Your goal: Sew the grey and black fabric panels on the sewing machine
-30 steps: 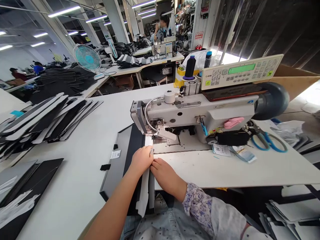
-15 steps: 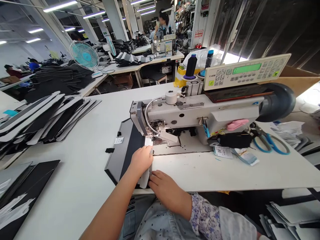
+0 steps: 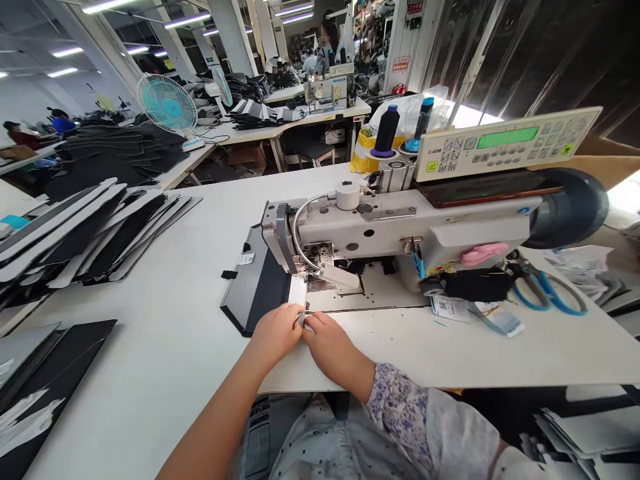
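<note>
A grey and black fabric panel (image 3: 254, 283) lies flat on the white table (image 3: 165, 333), running under the needle of the sewing machine (image 3: 380, 230). Its near end carries a white strip (image 3: 297, 292). My left hand (image 3: 274, 331) presses down on that near end with curled fingers. My right hand (image 3: 327, 343) lies beside it, fingertips pinching the strip's edge just in front of the presser foot. The two hands touch each other.
Stacks of black and white cut panels (image 3: 85, 230) fill the table's left side; more dark pieces (image 3: 35, 387) lie at the near left. Blue scissors (image 3: 547, 293), paper tags (image 3: 447, 307) and thread cones (image 3: 387, 130) sit to the right. A teal fan (image 3: 167, 105) and other workers' stations stand behind.
The panel has fed away from me through the machine, so its hanging near end now lies on the table. Both hands followed it forward toward the presser foot.
</note>
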Motion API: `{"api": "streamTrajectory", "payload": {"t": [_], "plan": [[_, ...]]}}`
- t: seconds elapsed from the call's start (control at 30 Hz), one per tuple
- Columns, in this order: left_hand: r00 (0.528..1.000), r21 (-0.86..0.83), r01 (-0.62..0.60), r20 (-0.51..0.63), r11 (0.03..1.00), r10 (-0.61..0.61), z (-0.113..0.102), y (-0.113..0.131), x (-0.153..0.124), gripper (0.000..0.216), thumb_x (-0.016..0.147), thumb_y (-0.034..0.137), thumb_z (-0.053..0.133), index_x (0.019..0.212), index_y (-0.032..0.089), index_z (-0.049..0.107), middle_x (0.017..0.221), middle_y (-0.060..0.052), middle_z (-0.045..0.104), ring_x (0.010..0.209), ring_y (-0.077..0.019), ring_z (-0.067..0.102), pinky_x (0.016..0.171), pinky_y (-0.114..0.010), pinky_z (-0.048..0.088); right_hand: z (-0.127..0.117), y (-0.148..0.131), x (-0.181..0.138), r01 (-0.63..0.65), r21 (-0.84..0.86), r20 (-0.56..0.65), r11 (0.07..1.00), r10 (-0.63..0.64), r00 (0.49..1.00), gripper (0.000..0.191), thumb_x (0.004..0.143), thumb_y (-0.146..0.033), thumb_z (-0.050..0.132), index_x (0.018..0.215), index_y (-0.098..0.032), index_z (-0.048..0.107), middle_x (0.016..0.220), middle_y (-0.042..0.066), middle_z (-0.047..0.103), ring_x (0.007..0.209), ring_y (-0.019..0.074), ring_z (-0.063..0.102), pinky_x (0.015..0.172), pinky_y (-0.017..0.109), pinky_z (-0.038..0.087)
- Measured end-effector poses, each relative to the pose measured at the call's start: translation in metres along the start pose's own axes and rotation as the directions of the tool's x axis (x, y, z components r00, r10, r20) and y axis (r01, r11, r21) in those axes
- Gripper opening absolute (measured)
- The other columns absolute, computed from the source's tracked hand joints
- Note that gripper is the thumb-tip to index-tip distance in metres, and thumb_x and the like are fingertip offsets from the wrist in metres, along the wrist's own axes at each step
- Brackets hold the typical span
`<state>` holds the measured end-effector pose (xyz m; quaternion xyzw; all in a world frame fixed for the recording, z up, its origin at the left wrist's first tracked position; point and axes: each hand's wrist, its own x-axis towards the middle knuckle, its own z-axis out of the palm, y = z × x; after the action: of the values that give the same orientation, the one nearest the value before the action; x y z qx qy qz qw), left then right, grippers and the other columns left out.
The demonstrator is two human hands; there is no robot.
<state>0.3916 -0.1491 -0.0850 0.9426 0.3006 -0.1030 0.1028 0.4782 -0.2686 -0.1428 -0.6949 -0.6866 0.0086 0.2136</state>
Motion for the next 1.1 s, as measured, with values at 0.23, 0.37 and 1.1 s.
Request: {"api": "streamTrajectory", "payload": {"t": [0.23,0.37,1.1], "plan": [[0.973,-0.058,0.025,-0.228,0.998,-0.038,0.032,0.000,-0.003,0.031,0.088,0.015,0.040,0.109,0.022,0.061,0.104,-0.004,0.064,0.092,-0.0165,0.061,0.075,-0.027,0.046,0.009,0.018,0.016,-0.024,-0.014,-0.046,1.000,0.024,0.999,0.017,0.085,-0.008,0.057,0.100,-0.015,0.062,0.098,0.008,0.061,0.091,0.0206,0.051,0.083,0.033,0.045],[0.965,-0.068,0.035,-0.256,0.997,-0.051,0.030,-0.001,0.015,0.028,0.087,0.015,0.042,0.105,0.023,0.063,0.102,-0.003,0.063,0.088,-0.0161,0.062,0.071,-0.026,0.045,0.017,0.030,0.029,-0.047,-0.041,-0.055,0.998,0.045,0.997,0.021,0.085,-0.008,0.054,0.103,-0.014,0.063,0.099,0.009,0.062,0.088,0.0212,0.051,0.084,0.035,0.044],[0.784,0.089,-0.098,-0.607,0.991,0.132,0.045,-0.027,0.045,0.040,0.085,0.008,0.042,0.116,0.021,0.064,0.104,-0.009,0.062,0.096,-0.0215,0.057,0.090,-0.036,0.045,-0.025,0.089,0.019,-0.396,0.448,-0.396,0.802,0.575,0.716,0.018,0.077,-0.018,0.049,0.093,-0.020,0.059,0.088,0.004,0.061,0.080,0.0191,0.056,0.073,0.031,0.046]]}}
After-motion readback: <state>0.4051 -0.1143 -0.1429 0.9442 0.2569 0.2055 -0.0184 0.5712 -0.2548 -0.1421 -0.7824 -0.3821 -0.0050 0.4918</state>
